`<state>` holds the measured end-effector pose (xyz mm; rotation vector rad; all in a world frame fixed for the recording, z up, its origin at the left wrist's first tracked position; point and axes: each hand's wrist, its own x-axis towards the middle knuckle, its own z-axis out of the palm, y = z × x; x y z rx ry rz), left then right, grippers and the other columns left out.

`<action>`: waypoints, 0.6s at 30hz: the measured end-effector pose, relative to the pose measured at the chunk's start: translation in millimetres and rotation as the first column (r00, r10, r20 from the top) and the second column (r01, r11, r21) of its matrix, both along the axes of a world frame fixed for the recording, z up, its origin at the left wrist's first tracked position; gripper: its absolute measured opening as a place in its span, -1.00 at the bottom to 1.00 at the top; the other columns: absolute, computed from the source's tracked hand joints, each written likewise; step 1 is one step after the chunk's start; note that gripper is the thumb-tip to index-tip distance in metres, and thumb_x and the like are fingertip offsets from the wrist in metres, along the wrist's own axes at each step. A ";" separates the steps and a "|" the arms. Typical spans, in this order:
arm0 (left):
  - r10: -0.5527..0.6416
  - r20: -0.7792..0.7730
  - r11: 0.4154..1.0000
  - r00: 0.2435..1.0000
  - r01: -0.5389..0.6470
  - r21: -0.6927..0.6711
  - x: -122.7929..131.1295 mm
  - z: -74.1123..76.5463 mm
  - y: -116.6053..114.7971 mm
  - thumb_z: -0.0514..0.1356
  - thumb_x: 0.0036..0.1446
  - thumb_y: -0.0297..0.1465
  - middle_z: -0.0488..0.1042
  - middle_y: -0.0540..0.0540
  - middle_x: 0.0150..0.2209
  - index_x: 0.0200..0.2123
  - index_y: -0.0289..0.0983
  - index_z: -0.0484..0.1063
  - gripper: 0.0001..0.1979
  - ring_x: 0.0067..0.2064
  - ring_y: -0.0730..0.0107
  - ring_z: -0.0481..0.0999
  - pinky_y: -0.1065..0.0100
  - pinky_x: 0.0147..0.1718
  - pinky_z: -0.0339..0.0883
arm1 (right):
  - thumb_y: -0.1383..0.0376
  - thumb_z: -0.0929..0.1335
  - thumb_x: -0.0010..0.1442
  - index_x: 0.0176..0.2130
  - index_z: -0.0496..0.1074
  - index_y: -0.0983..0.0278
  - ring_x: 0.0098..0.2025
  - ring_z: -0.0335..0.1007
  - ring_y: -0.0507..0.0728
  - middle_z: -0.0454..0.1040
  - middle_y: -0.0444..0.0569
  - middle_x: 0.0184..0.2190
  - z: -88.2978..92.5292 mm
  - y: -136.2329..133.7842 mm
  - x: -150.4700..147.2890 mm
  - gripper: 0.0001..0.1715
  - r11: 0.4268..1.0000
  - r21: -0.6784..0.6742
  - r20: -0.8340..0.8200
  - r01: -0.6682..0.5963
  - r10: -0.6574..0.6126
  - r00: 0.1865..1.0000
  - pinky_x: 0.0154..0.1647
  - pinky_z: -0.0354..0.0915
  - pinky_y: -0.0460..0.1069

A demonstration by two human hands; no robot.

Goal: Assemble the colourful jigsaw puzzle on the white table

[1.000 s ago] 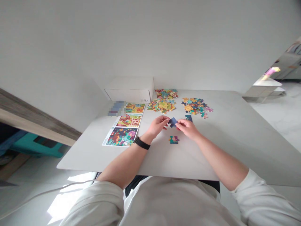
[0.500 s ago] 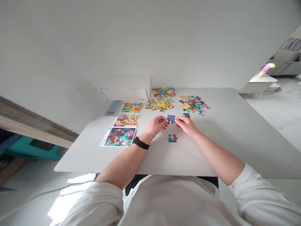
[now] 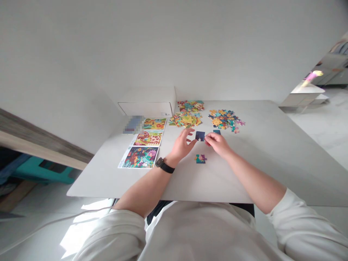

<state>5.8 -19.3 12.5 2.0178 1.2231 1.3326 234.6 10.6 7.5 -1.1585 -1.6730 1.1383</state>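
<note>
While the right hand (image 3: 219, 143) pinched the dark-blue flat notched puzzle piece (image 3: 200, 136) by its right edge over the smooth white worktop (image 3: 122, 185), the left hand (image 3: 182, 145) sat half open beside it, gripping nothing, so light edge contact seemed best.

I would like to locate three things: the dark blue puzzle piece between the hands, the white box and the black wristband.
Dark blue puzzle piece (image 3: 200, 135): head view, middle of its surface.
White box (image 3: 146, 109): head view, its front side.
Black wristband (image 3: 167, 168): head view, the strap's outer side.

Pale wall (image 3: 190, 43) — white table (image 3: 272, 145) — sunlit floor (image 3: 73, 237).
</note>
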 end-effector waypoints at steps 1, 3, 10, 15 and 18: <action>-0.013 -0.054 0.998 0.998 0.016 0.058 -0.8 0.8 -1.1 0.34 0.25 -0.48 0.50 -0.26 0.24 0.19 -0.18 0.41 -0.54 0.18 0.18 0.57 0.27 -0.11 0.62 | -0.19 0.45 0.21 -0.32 0.52 0.16 -0.34 0.52 0.18 0.60 -0.07 -0.42 0.1 -0.5 -0.3 -0.51 1.000 -0.006 -0.002 -0.006 0.006 1.000 -0.21 0.42 0.07; -0.020 -0.140 0.990 0.990 0.039 0.136 -2.2 1.5 -2.3 0.35 0.25 -0.51 0.49 -0.26 0.26 0.22 -0.17 0.39 -0.50 0.25 0.13 0.53 0.22 -0.05 0.63 | -0.18 0.45 0.21 -0.33 0.52 0.17 -0.34 0.51 0.17 0.60 -0.08 -0.43 0.1 -1.8 -1.4 -0.51 1.000 -0.016 -0.005 -0.019 0.019 1.000 -0.20 0.41 0.06; 0.018 -0.246 0.981 0.969 0.030 0.191 -10.1 3.6 2.0 0.37 0.27 -0.47 0.57 -0.20 0.12 0.22 -0.17 0.39 -0.52 0.11 0.18 0.59 0.20 -0.01 0.60 | -0.21 0.47 0.19 -0.30 0.52 0.18 -0.34 0.51 0.15 0.61 -0.07 -0.42 3.2 -2.2 -1.6 -0.48 0.998 -0.031 -0.033 -0.051 0.050 0.998 -0.21 0.43 0.05; 0.196 -0.246 0.978 0.949 -0.172 0.115 -42.8 17.1 13.9 0.35 0.30 -0.41 0.58 -0.20 0.12 0.15 -0.18 0.48 -0.63 0.09 0.15 0.59 0.16 0.12 0.51 | -0.18 0.47 0.20 -0.15 0.56 0.17 -0.30 0.55 0.17 0.64 -0.04 -0.33 9.0 18.0 26.3 -0.49 0.991 0.008 -0.037 0.132 -0.131 0.991 -0.27 0.44 0.03; 0.282 -0.277 0.958 0.918 -0.287 0.023 -65.2 18.2 24.1 0.32 0.29 -0.40 0.60 -0.20 0.12 0.13 -0.19 0.51 -0.66 0.10 0.09 0.59 0.11 0.17 0.46 | -0.12 0.45 0.23 -0.16 0.56 0.19 -0.26 0.58 0.18 0.66 -0.01 -0.29 6.5 35.3 48.0 -0.55 0.972 0.043 -0.032 0.233 -0.232 0.972 -0.20 0.48 0.07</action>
